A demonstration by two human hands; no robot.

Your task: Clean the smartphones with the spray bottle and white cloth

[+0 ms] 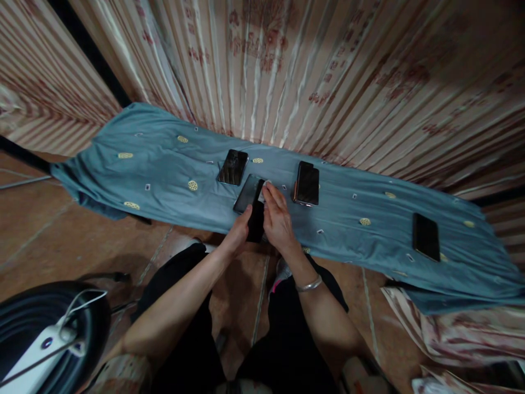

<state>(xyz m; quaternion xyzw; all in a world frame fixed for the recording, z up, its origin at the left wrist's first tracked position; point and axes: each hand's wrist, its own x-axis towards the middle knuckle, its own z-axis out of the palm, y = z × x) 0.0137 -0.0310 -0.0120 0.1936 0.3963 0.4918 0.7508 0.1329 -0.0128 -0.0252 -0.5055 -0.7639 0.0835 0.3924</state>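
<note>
My left hand [240, 227] grips a dark smartphone [255, 225] by its left edge, thumb on top, over the front edge of the cloth-covered bench. My right hand [278, 216] is closed against the upper right of this phone, with a small white wipe or tissue [262, 192] showing at its fingertips. Just beyond my left hand, another smartphone [246, 192] lies on the cloth, partly hidden by the held one. Farther back lies a black smartphone [233, 167]. Right of my hands rest overlapping smartphones [307, 185].
Far right on the blue pineapple-print cloth [353, 216] lies one more smartphone [425, 236]. A patterned curtain [266, 71] hangs behind the bench. At lower left on the tiled floor are a coil of black hose or cable [24, 306] and a white power strip-like object [36, 355].
</note>
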